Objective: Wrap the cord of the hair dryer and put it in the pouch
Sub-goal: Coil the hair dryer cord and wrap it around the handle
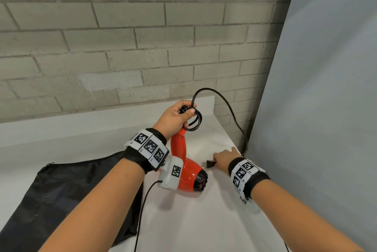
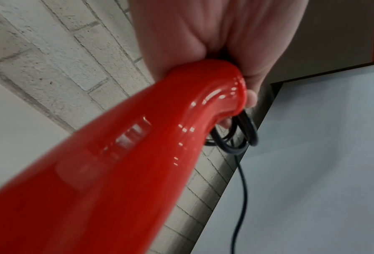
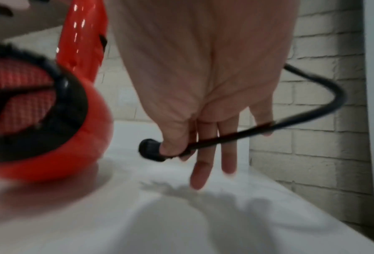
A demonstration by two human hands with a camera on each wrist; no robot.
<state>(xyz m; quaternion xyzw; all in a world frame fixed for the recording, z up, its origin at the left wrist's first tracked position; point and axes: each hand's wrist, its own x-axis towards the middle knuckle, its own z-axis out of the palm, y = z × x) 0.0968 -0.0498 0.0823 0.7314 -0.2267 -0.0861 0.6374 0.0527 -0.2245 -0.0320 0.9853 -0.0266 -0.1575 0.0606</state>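
A red hair dryer [image 1: 188, 176] stands on its body on the white counter [image 1: 204, 221], handle [image 2: 138, 163] up. My left hand [image 1: 176, 117] grips the top of the handle together with a few black cord loops [image 1: 193, 122]. The rest of the cord [image 1: 228, 106] arcs up and over to the right, then down past the counter edge. My right hand [image 1: 223, 159] pinches the black plug [image 3: 151, 151] between thumb and forefinger just right of the dryer, its other fingers [image 3: 200, 173] straight above the counter. The black pouch [image 1: 61, 196] lies flat at the left.
A grey brick wall [image 1: 122, 37] runs behind the counter and a pale panel [image 1: 326, 88] stands close on the right. The counter's right edge [image 1: 240, 149] is near my right hand. A thin black cable [image 1: 142, 211] trails from the left wrist camera.
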